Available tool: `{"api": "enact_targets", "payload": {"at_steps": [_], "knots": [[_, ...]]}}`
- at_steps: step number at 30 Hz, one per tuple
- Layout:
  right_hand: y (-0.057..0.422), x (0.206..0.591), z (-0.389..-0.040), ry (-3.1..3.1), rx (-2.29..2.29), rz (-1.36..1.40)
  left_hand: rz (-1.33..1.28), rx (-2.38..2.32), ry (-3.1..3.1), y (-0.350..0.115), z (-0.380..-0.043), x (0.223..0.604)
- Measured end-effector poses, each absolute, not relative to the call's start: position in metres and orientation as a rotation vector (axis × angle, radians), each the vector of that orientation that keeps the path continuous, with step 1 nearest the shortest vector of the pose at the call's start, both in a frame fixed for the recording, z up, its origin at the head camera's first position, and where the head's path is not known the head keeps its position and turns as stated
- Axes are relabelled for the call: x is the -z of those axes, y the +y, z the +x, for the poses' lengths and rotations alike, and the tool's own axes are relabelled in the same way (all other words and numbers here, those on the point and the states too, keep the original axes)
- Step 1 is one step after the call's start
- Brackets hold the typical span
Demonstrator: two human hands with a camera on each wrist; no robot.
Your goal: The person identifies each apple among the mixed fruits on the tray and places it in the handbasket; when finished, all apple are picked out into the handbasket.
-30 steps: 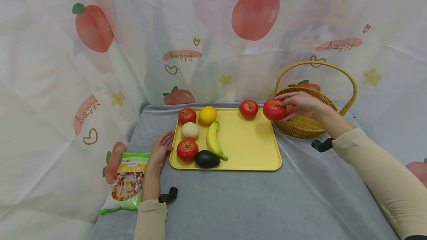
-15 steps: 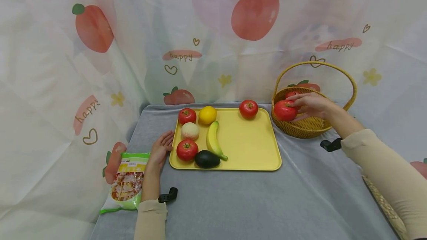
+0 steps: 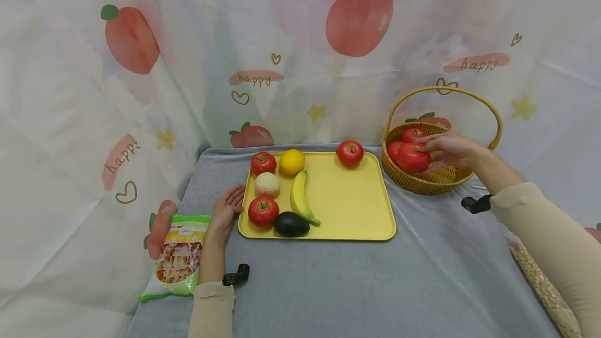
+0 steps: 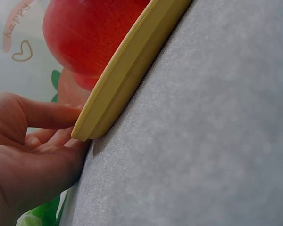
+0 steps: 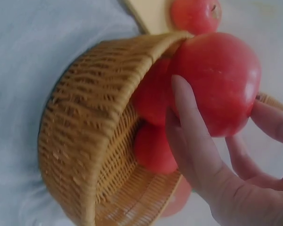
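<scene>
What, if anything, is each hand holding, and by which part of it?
The right hand holds a red fruit by its sides. The left hand holds nothing, only touching the edge of the yellow tray.

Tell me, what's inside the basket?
Two red fruits can be seen in the basket. The right hand holds a third fruit at its opening; that fruit and the hand cover part of the inside, so whatever lies behind them can't be seen.

The apples (image 3: 412,159) are red, the lemon (image 3: 292,162) and banana (image 3: 300,197) yellow (the latter greenish at one end), the avocado (image 3: 291,224) near-black, the peach (image 3: 267,184) cream speckled pink. Yellow tray (image 3: 349,205), golden-brown woven basket (image 3: 424,188), grey table (image 3: 328,286), pale curtain (image 3: 291,9) printed with red fruit.
</scene>
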State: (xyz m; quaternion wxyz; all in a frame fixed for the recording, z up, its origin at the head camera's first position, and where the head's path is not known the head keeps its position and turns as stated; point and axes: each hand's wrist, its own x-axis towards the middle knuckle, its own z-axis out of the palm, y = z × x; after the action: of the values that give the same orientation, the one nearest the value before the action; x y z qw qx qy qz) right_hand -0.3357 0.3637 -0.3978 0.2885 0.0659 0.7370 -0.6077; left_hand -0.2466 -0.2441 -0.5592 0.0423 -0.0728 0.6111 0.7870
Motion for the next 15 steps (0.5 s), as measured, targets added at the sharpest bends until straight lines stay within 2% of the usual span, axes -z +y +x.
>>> {"api": "enact_targets", "payload": {"at_steps": [15], "knots": [[0.396,0.404,-0.349,1.879,1.459,0.158,-0.252,-2.405,1.869,-0.244,-0.248,0.56]]}}
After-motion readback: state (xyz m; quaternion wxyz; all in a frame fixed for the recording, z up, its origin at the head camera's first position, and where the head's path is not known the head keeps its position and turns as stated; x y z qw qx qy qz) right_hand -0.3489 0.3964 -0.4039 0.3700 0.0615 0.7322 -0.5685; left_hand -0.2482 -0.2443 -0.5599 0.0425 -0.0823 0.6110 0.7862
